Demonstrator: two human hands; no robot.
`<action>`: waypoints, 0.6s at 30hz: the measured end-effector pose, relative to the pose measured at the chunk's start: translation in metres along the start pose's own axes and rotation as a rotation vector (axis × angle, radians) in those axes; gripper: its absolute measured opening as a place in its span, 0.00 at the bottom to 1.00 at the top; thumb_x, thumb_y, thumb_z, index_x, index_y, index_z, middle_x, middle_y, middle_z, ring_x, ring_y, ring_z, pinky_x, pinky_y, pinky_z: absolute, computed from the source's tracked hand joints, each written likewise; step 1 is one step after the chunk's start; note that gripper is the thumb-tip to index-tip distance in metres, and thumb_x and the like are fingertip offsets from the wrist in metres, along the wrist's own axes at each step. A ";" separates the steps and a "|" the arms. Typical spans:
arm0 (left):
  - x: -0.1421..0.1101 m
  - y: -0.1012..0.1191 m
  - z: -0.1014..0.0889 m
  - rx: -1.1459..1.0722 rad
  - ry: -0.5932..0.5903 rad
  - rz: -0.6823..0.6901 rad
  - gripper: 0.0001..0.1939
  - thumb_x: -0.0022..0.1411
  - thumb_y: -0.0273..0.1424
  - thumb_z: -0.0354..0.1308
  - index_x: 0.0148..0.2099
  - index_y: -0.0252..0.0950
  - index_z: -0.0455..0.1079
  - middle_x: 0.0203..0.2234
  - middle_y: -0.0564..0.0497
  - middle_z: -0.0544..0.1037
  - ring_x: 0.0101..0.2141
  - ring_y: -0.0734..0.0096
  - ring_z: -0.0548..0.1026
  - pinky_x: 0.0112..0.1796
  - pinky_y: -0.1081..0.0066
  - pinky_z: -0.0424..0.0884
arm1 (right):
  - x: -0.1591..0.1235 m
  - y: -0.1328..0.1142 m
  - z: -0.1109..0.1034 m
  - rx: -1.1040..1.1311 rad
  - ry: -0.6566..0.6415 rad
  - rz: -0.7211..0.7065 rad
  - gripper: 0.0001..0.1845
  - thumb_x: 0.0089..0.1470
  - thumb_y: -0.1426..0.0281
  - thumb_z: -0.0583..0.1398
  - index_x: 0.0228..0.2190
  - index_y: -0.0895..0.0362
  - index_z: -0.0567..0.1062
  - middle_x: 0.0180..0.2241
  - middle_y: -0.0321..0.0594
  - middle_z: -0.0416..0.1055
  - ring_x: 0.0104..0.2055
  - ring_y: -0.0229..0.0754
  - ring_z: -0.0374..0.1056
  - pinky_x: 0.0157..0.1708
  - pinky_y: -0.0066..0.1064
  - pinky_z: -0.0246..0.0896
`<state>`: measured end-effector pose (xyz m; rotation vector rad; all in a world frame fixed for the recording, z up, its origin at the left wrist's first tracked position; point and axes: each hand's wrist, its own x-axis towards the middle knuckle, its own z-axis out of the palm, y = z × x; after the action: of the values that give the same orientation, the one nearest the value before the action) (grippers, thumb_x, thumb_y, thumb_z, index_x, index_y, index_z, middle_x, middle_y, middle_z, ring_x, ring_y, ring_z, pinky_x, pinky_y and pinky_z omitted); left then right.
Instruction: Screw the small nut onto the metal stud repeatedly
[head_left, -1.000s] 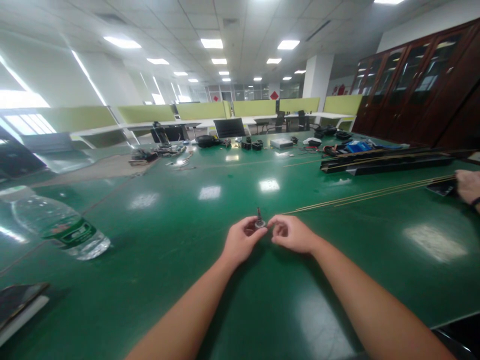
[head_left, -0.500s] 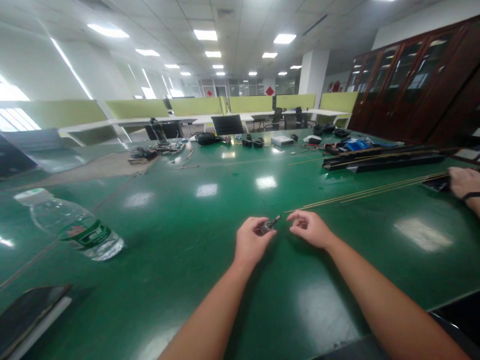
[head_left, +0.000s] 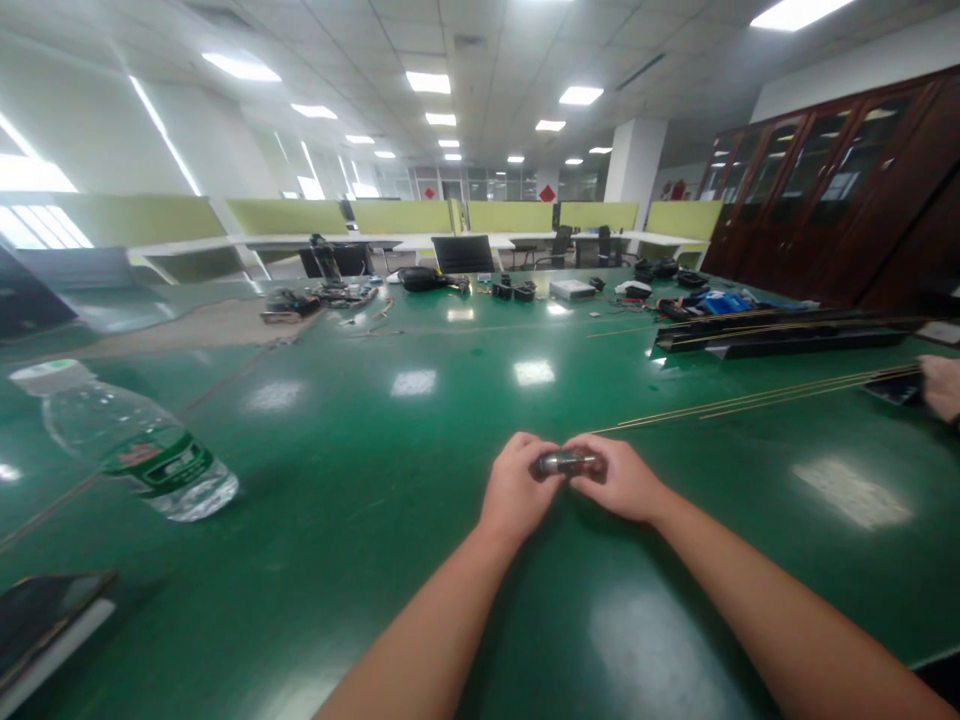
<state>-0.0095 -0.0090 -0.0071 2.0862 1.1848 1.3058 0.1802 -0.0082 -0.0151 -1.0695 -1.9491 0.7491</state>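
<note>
A small shiny metal cylinder (head_left: 564,462) lies level between my two hands, just above the green table. It looks dark at its ends; its exact kind is too blurred to tell. My left hand (head_left: 519,487) is closed around its left end, thumb below and fingers over the top. Closed on the right end is my right hand (head_left: 628,480), its thumb and fingertips almost meeting those of the left. The hands hide both ends of the cylinder.
Thin brass-coloured rods (head_left: 720,405) stretch right toward another person's hand (head_left: 939,388). Black metal channels (head_left: 787,335) lie behind them. A clear water bottle (head_left: 161,465) lies at left above a dark notebook (head_left: 49,625). Small electronic parts (head_left: 514,289) line the table's far side.
My right hand has moved left and closed on the cylinder's right end, where a thin stem stuck out before. The cylinder has turned from slanted to level. The view has shifted slightly.
</note>
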 end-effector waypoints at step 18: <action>0.002 -0.002 0.001 0.026 -0.014 -0.063 0.15 0.50 0.22 0.68 0.41 0.39 0.77 0.35 0.51 0.79 0.36 0.68 0.76 0.38 0.70 0.72 | 0.004 0.006 -0.009 -0.162 0.007 -0.087 0.25 0.45 0.80 0.61 0.47 0.54 0.70 0.41 0.41 0.72 0.36 0.42 0.70 0.39 0.34 0.66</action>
<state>-0.0094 -0.0061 -0.0079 2.0553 1.2570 1.2526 0.1883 -0.0010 -0.0137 -1.0729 -2.0644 0.5469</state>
